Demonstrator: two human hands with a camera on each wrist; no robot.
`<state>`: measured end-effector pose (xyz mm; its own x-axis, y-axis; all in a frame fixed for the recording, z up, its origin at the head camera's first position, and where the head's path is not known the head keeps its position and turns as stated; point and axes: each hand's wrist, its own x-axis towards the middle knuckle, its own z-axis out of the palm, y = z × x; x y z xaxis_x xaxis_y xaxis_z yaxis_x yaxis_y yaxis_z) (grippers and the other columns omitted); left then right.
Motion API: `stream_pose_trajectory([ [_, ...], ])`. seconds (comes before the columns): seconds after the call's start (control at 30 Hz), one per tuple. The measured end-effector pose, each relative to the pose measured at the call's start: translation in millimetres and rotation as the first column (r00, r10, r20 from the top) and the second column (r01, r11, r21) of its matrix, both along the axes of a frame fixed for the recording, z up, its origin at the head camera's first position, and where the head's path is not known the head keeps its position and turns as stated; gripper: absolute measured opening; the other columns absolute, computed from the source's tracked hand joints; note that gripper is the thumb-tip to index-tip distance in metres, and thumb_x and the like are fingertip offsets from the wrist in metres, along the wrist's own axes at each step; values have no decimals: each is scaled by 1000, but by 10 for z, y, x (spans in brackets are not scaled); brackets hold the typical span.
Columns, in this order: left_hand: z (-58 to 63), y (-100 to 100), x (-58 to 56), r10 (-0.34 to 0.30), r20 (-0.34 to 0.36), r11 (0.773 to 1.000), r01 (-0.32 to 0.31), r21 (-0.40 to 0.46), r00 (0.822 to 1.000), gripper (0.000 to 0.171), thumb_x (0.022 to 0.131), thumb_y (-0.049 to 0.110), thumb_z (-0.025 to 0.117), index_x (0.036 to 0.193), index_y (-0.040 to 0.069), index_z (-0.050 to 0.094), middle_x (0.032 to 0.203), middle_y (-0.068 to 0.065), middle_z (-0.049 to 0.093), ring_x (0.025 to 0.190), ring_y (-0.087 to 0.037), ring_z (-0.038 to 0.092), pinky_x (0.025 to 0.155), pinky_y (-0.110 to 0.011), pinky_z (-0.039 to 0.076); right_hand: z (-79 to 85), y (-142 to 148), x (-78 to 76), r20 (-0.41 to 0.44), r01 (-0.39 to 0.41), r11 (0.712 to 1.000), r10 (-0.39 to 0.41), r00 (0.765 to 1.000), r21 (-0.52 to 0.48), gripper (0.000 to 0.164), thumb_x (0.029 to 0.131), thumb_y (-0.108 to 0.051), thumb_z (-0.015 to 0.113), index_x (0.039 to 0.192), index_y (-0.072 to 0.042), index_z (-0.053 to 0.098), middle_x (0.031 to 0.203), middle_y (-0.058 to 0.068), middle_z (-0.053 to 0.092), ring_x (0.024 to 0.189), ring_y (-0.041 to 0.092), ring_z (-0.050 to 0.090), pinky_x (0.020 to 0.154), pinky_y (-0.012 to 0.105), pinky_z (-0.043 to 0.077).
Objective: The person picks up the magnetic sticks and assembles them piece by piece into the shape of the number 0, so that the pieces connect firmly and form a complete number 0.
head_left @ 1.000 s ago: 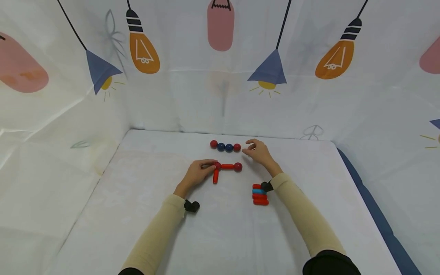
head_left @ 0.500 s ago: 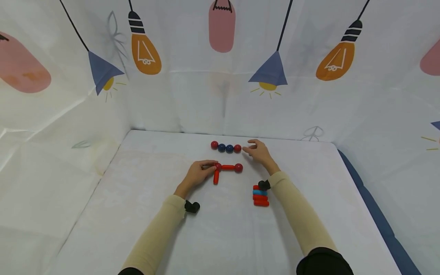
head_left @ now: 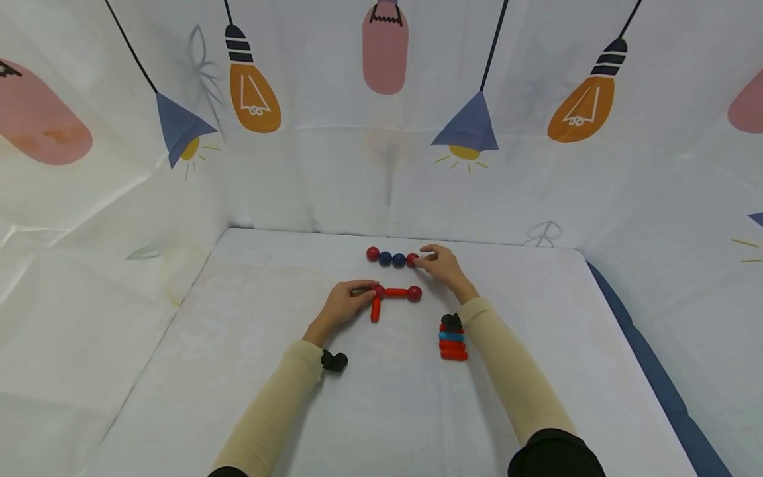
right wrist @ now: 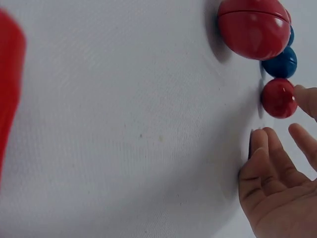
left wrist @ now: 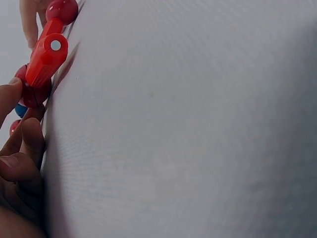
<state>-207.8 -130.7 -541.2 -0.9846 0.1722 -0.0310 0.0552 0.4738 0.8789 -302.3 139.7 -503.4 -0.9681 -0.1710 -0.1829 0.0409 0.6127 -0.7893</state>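
My left hand (head_left: 344,305) pinches a red ball (head_left: 379,291) at the corner of an L-shaped piece. One red rod (head_left: 396,293) runs from this ball to a second red ball (head_left: 414,293); another red rod (head_left: 375,309) points toward me, its end showing a silvery disc in the left wrist view. Behind, two red and two dark blue balls (head_left: 392,260) form a row. My right hand (head_left: 442,266) is at the right end of that row, one fingertip at the end red ball (right wrist: 279,98). Its other fingers are spread apart below the ball.
Several short rods (head_left: 454,346), red with one blue, lie side by side near my right wrist. The white tabletop (head_left: 381,411) ends at the back against a hanging cloth (head_left: 334,179) printed with lamps and bulbs.
My right hand has moved slightly left, up to the red ball at the row's end. The left hand keeps its grip on the corner ball.
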Motion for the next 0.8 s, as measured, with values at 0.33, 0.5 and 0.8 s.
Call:
stream_pose_trajectory([
  [0.33,-18,3,-8,7,4,1000,-7,-19,1000,32,99,33,69,130,23,73,130,1,72,130,-24,59,111,-47,46,-29,-75,-22,-27,-9,998,10,1000,55,41,99,-32,67,131,-6,64,134,22,63,118,36,61,101,47,53],
  [0.5,-31,6,-11,10,-1,1000,-10,-20,1000,31,99,32,69,129,23,74,130,2,72,131,-23,60,111,-47,46,-47,-77,-28,-46,-13,999,15,999,49,40,100,-31,67,129,-3,65,131,21,65,118,34,61,101,46,52],
  [0.8,-36,0,-20,13,10,1000,-13,-15,1000,31,100,33,69,129,25,73,130,2,72,130,-24,60,110,-48,47,-51,-52,-26,-68,-3,1000,5,998,29,39,100,-27,66,129,-2,65,128,20,67,115,32,63,96,42,54],
])
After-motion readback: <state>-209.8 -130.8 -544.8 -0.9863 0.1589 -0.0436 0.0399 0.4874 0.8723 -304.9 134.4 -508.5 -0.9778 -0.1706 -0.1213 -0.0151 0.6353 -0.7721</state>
